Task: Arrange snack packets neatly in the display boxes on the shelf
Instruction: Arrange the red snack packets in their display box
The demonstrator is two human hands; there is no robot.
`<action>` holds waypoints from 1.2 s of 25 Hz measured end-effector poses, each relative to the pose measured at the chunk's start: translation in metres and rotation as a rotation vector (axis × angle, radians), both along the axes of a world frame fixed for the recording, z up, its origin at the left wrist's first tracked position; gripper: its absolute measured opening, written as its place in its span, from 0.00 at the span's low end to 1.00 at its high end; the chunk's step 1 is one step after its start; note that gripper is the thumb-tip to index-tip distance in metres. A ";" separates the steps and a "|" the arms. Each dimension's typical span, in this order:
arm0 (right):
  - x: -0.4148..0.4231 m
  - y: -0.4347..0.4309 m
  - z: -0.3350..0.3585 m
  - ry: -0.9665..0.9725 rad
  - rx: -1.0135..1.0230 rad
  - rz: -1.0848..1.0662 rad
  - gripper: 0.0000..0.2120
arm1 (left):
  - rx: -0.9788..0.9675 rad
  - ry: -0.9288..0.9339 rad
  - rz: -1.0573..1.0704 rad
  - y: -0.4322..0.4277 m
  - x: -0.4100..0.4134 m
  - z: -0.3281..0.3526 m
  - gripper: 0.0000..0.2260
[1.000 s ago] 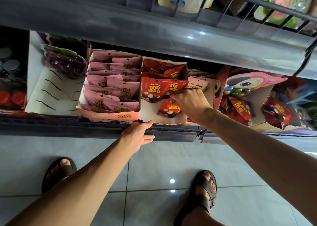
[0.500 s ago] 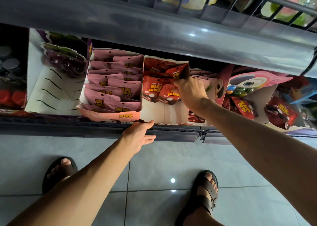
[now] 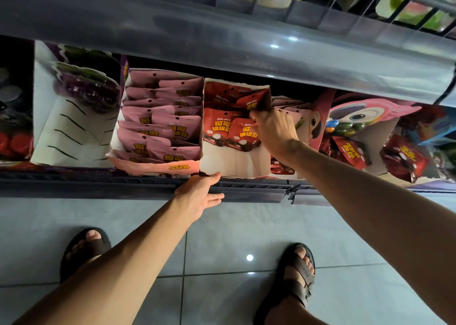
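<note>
At twelve o'clock, right hand (image 3: 275,129) pinches glossy red snack packets (image 3: 243,133) inside white cardboard display box (image 3: 234,164); left hand (image 3: 198,194) open against front.

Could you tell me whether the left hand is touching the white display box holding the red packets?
Touching: the head view shows the left hand with its thumb tip against the lower front edge of the white display box.

Bare forearms, no sleeves, no watch, no rings on the left hand (image 3: 197,196) or the right hand (image 3: 276,132). Dark brown open-toed sandals on both feet: left sandal (image 3: 85,250) with one broad strap over the foot, right sandal (image 3: 299,275) with wide straps, a small buckle at the side, toes uncovered.
</note>
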State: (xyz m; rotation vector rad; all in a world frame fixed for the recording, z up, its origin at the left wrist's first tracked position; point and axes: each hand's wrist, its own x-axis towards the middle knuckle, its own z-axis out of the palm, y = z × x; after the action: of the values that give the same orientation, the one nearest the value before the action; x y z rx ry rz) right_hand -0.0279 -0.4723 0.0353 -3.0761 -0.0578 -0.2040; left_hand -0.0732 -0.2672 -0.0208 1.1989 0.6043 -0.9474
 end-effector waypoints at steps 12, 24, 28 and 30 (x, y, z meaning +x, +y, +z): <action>-0.096 -0.063 -0.022 0.279 0.157 -0.303 0.19 | -0.066 0.213 0.034 0.002 0.002 0.004 0.07; -0.022 -0.054 -0.065 0.384 0.372 -0.785 0.29 | -0.020 0.014 0.047 -0.003 0.001 -0.008 0.08; -0.021 -0.055 -0.061 0.340 0.425 -0.840 0.29 | -0.033 -0.001 0.043 -0.002 0.001 -0.011 0.07; -0.022 -0.053 -0.060 0.338 0.413 -0.877 0.21 | -0.035 -0.005 0.050 -0.001 0.000 -0.011 0.08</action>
State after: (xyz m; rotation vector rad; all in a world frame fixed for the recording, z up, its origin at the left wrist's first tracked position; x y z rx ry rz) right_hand -0.0494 -0.5248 -0.0249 -2.4672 1.1747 0.2460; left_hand -0.0728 -0.2685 -0.0318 1.1494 0.6085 -0.9090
